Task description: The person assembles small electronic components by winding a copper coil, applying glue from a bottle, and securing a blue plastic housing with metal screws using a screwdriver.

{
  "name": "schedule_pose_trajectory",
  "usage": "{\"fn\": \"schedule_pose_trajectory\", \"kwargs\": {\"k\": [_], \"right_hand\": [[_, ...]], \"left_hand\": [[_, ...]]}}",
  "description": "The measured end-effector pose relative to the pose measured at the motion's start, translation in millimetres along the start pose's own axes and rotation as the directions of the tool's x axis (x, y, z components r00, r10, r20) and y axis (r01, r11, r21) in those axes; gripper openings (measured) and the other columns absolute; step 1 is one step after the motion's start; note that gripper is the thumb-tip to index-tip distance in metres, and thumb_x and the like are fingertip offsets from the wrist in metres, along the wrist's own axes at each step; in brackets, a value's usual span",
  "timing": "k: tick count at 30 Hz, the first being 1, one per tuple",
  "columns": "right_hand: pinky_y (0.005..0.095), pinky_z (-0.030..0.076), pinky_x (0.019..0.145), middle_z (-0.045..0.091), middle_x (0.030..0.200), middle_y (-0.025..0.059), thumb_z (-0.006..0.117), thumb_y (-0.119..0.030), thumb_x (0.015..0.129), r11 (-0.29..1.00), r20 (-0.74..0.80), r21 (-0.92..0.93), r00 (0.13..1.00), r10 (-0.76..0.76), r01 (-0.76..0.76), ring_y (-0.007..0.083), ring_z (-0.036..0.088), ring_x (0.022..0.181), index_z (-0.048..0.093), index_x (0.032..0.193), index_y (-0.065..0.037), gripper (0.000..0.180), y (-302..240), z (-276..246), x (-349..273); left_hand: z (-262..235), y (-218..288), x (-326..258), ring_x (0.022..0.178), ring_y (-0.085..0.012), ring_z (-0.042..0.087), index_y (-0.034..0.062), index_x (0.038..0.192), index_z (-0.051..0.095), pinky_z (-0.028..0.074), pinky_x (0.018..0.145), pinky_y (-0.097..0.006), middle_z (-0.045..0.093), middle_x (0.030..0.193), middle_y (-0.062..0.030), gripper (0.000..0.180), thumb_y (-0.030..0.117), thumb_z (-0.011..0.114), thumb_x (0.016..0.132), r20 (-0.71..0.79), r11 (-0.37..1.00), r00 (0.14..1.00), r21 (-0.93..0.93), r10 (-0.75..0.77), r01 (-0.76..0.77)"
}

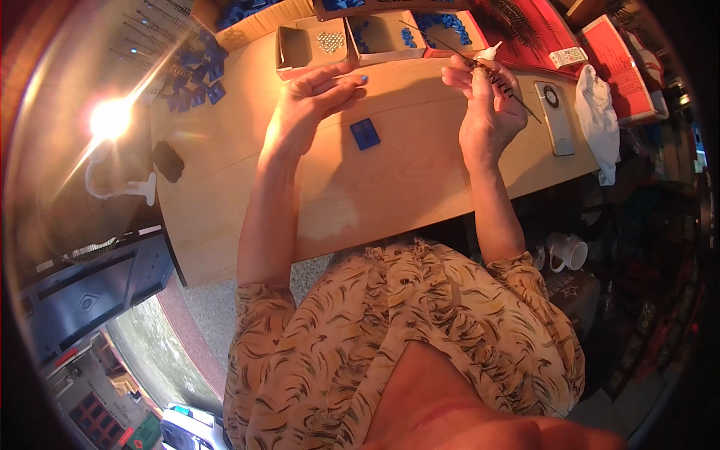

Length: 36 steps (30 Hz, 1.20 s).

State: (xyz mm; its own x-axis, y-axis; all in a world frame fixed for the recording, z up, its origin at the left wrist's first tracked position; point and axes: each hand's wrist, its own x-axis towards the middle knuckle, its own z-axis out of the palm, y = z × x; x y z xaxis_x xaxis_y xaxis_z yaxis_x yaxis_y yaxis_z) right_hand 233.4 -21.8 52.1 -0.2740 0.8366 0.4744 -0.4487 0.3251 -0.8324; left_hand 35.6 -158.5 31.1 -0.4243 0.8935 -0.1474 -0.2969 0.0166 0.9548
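My right hand [491, 112] pinches a long thin metal rod with a dark coil spring [501, 82] around it. The rod slants from upper left to lower right above the table. My left hand [319, 97] is raised over the table to the left, fingers drawn together, with a small blue piece [364, 79] at the fingertips. Between my hands a blue rectangular plastic block [365, 133] lies on the wooden table [390, 187]. Just behind the right hand's fingers, the white nozzle of a small bottle [490, 52] shows.
Along the back stand a cardboard box of small silvery parts [304, 54] and boxes of small blue pieces [371, 46]. A red tray [551, 37] holds dark springs. Blue blocks [196, 81] lie at left beside a bright lamp [111, 118]. A phone [553, 124] and white cloth [598, 112] are at right.
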Motion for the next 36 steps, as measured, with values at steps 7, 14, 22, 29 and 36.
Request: {"fn": "schedule_pose_trajectory", "kwargs": {"k": [7, 14, 22, 29, 36], "right_hand": [[0.0398, 0.062, 0.079, 0.070, 0.100, 0.0258, 0.057, 0.002, 0.095, 0.994, 0.119, -0.050, 0.989, -0.086, 0.093, 0.0299, 0.072, 0.084, 0.056, 0.111, 0.009, 0.018, 1.8, -9.7, -4.4], [0.0349, 0.061, 0.080, 0.071, 0.097, 0.0206, 0.062, 0.001, 0.094, 0.989, 0.198, -0.121, 0.978, -0.063, 0.088, 0.0218, 0.072, 0.084, 0.059, 0.106, 0.007, 0.014, 5.7, -11.8, -12.2], [0.0350, 0.062, 0.079, 0.071, 0.096, 0.0200, 0.062, 0.001, 0.094, 0.992, 0.231, -0.129, 0.973, 0.017, 0.014, 0.0209, 0.072, 0.083, 0.059, 0.107, 0.008, 0.015, 6.8, -16.9, -14.8], [0.0345, 0.062, 0.078, 0.071, 0.096, 0.0188, 0.063, 0.001, 0.094, 0.993, 0.236, -0.120, 0.971, 0.033, -0.004, 0.0207, 0.071, 0.083, 0.060, 0.108, 0.008, 0.016, 7.1, -21.2, -15.9], [0.0317, 0.060, 0.077, 0.071, 0.097, 0.0161, 0.063, 0.001, 0.093, 0.968, 0.231, -0.242, 0.973, -0.006, 0.063, 0.0188, 0.071, 0.084, 0.062, 0.107, 0.007, 0.015, 7.6, -38.5, -9.5]], "left_hand": [[4.7, -9.5, 2.5, 0.101, -0.0171, 0.068, 0.0015, 0.122, 0.065, 0.053, 0.096, -0.030, 0.072, 0.109, -0.0087, 0.033, 0.014, 0.070, 0.092, -0.004, 0.990, 1.000, -0.138, 0.001, -0.002], [-0.4, -19.8, 6.7, 0.097, -0.0161, 0.068, 0.0014, 0.121, 0.066, 0.053, 0.095, -0.030, 0.071, 0.105, -0.0073, 0.039, 0.017, 0.077, 0.087, -0.093, 1.000, 0.995, -0.018, -0.021, 0.019], [0.1, -27.3, 10.8, 0.085, -0.0125, 0.069, 0.0009, 0.110, 0.069, 0.056, 0.079, -0.028, 0.073, 0.091, -0.0053, 0.031, 0.013, 0.078, 0.083, -0.202, 0.974, 0.979, 0.223, 0.008, 0.038], [8.2, -6.7, 1.7, 0.076, -0.0059, 0.065, 0.0031, 0.100, 0.072, 0.052, 0.067, -0.022, 0.073, 0.084, -0.0033, 0.025, 0.023, 0.077, 0.086, -0.265, 0.721, 0.960, 0.682, 0.091, 0.120], [-16.4, -5.7, -23.8, 0.071, -0.0089, 0.061, -0.0013, 0.096, 0.069, 0.048, 0.067, -0.023, 0.068, 0.076, -0.0032, 0.036, 0.035, 0.068, 0.095, -0.288, 0.966, 0.957, 0.242, -0.021, 0.094]]}}
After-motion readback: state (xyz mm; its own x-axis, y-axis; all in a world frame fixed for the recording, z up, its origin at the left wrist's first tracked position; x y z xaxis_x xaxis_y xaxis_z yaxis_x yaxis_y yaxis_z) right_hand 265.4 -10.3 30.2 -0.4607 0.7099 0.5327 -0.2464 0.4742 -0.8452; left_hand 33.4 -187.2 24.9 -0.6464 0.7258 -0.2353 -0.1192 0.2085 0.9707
